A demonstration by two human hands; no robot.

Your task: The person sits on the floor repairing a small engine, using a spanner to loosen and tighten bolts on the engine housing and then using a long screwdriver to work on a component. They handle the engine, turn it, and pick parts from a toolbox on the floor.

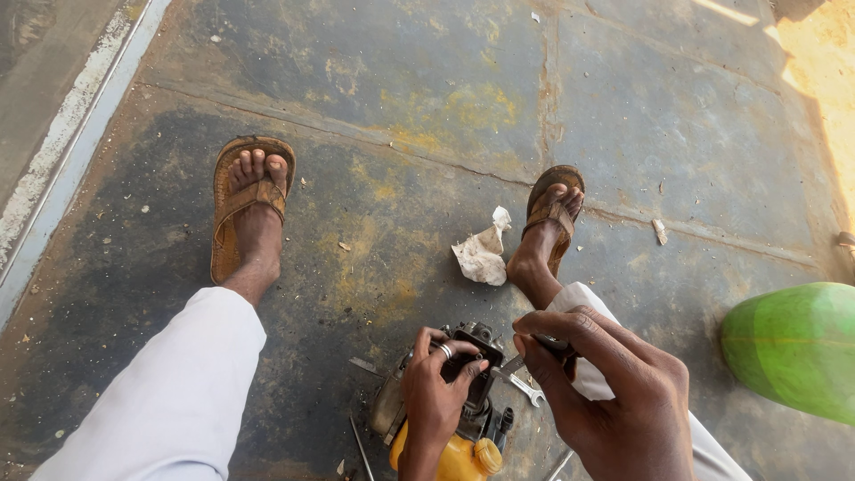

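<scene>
Engine part [472, 374] gripped by left hand [434, 401] fingers; right hand [614, 392] pinches a tool [515, 363] beside it.

Crumpled paper [482, 254] between sandals (brown) [242, 207]; green object [793, 349] at right.

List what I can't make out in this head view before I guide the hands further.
- Tool tip: the right hand covers its handle; where the tip meets the engine part is too small to tell.
- Engine part: the left hand hides its middle.
- Yellow container: cut off by the bottom edge.
- Green object: cut off by the right edge, kind unclear.
- Wrench: partly hidden by the right hand.
</scene>
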